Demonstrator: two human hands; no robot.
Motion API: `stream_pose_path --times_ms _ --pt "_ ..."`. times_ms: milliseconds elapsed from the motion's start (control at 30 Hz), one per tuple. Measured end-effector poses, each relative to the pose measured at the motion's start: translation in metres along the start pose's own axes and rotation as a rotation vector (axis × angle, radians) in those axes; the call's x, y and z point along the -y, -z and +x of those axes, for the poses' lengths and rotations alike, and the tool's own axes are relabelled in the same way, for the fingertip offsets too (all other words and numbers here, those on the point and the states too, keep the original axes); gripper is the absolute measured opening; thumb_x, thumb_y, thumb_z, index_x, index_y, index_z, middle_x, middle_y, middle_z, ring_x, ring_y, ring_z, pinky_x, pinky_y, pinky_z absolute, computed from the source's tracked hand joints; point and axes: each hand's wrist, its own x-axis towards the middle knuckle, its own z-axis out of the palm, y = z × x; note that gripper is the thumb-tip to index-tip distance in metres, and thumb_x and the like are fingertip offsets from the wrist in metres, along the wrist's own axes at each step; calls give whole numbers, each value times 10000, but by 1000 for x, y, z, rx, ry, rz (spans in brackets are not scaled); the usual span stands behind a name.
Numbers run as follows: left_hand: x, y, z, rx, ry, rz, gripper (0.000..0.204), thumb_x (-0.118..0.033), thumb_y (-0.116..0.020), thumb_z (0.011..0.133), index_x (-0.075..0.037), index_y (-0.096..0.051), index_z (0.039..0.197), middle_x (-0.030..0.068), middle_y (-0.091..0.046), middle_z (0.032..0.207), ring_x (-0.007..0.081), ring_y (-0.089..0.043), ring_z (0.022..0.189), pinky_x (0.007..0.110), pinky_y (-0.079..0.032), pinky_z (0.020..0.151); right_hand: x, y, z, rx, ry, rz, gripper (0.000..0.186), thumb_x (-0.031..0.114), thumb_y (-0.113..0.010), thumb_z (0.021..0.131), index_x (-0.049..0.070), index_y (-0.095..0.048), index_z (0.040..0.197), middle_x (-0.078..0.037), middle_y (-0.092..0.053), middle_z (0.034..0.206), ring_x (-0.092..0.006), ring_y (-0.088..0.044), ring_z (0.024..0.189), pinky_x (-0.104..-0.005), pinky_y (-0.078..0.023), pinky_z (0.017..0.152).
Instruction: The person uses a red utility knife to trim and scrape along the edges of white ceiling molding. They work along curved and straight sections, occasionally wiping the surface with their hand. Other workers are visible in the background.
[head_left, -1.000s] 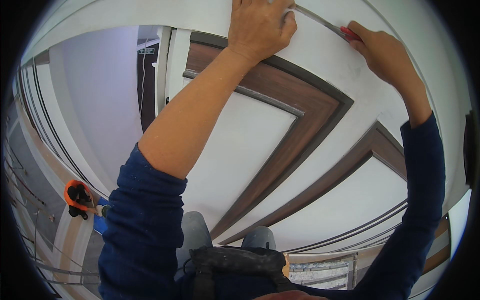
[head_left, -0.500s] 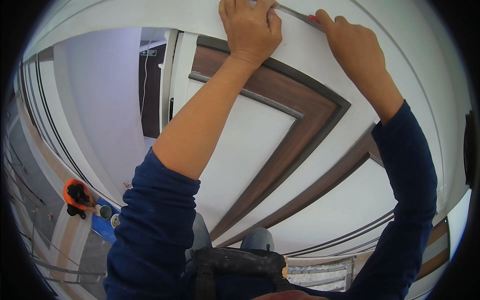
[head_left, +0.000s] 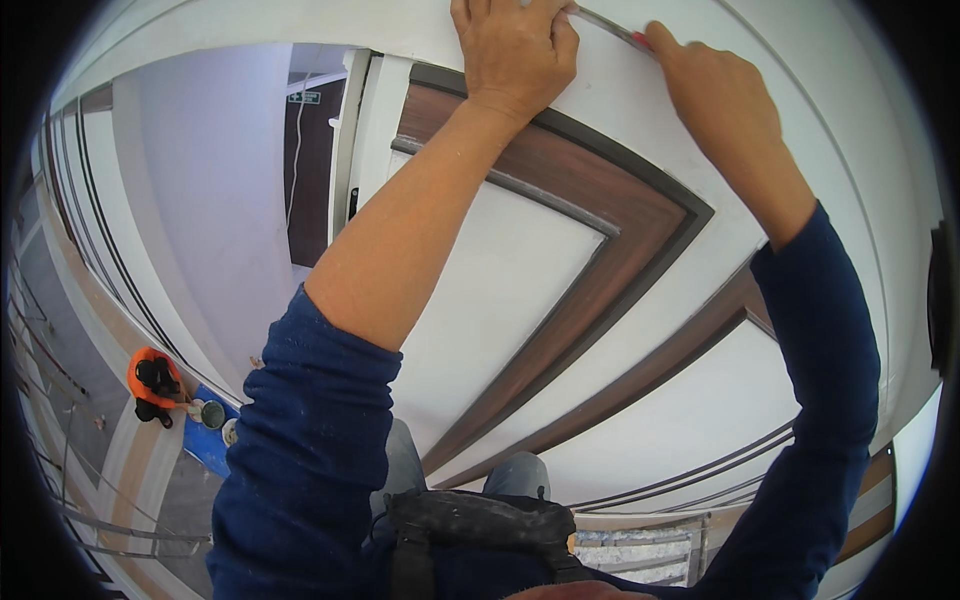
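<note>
My right hand (head_left: 715, 85) is closed round a thin, straight metal tool (head_left: 605, 27) with a red part showing by the index finger. The tool's exact kind is unclear. Its narrow length slants up and left along the white wall surface to the thumb of my left hand (head_left: 515, 60). My left fingers are bent and pressed against the wall at the top edge, which cuts off their tips. What they pinch, if anything, is hidden. Below both hands is a brown wood-look panel frame (head_left: 655, 215) with a dark outer border, set round a white panel (head_left: 505, 300).
Far below on the left, a person in orange (head_left: 155, 380) crouches by a bucket (head_left: 212, 414) on a blue sheet (head_left: 207, 449). Metal bars (head_left: 130, 545) stand at lower left. Slatted planking (head_left: 640, 555) shows below me. A doorway with a dark door (head_left: 310, 180) is at left.
Both hands and the tool appear slightly further right in the picture, as do the wall panels, so the view has shifted a little. Both hands keep much the same pose.
</note>
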Motion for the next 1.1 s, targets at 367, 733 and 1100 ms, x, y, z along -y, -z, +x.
stream_pose_path --times_ms 367,733,1100 --pt "-2 0 -3 14 -20 40 171 -100 -650 821 -66 -696 982 185 -601 1169 378 -535 1188 528 -369 1047 -15 -7 1 -15 65 -1 359 84 -604 979 167 -582 1327 -124 -721 847 -317 -736 787 -432 -580 645" --pt "-2 2 -3 -74 165 78 235 -90 -603 855 -30 -631 1081 212 -601 1186 400 -524 1199 531 -362 1062 4 9 -2 -107 22 160 168 112 -630 969 27 -610 1112 -146 -704 767 -314 -738 711 -403 -588 611" --pt "2 5 0 -58 154 116 185 -82 -626 834 -25 -673 1004 224 -594 1185 411 -518 1199 538 -363 1069 -14 23 7 24 78 104 168 115 -609 961 46 -667 1103 -157 -730 807 -316 -741 802 -422 -585 691"
